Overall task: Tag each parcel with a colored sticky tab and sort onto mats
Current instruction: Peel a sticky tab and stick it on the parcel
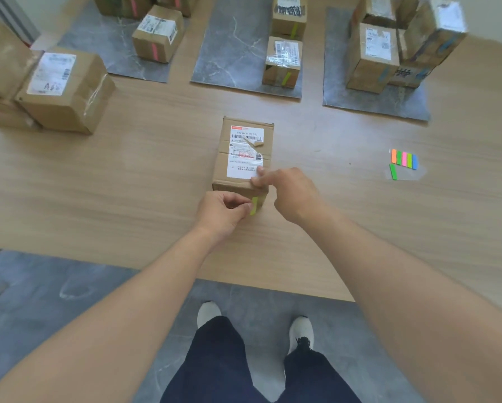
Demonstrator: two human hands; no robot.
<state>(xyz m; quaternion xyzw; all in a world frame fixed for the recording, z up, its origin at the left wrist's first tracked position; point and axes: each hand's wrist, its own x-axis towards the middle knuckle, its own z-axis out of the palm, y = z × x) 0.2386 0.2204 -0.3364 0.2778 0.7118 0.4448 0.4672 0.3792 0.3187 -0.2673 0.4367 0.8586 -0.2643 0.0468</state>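
A brown cardboard parcel [245, 152] with a white shipping label lies in the middle of the wooden table. A yellow-green sticky tab [254, 205] sits on its near side face. My left hand [225, 212] is curled against that face, fingertips pinched at the tab's left edge. My right hand [291, 193] rests on the parcel's near right top corner, index finger stretched onto the label. A pad of coloured sticky tabs [404, 162] lies to the right on the table.
Three grey mats lie at the back: the left mat [113, 50] holds pink-tagged boxes, the middle mat [229, 53] green-tagged boxes, the right mat [389, 100] blue-tagged boxes. A pile of untagged parcels [60, 88] stands at the far left. The table's near edge is just before my feet.
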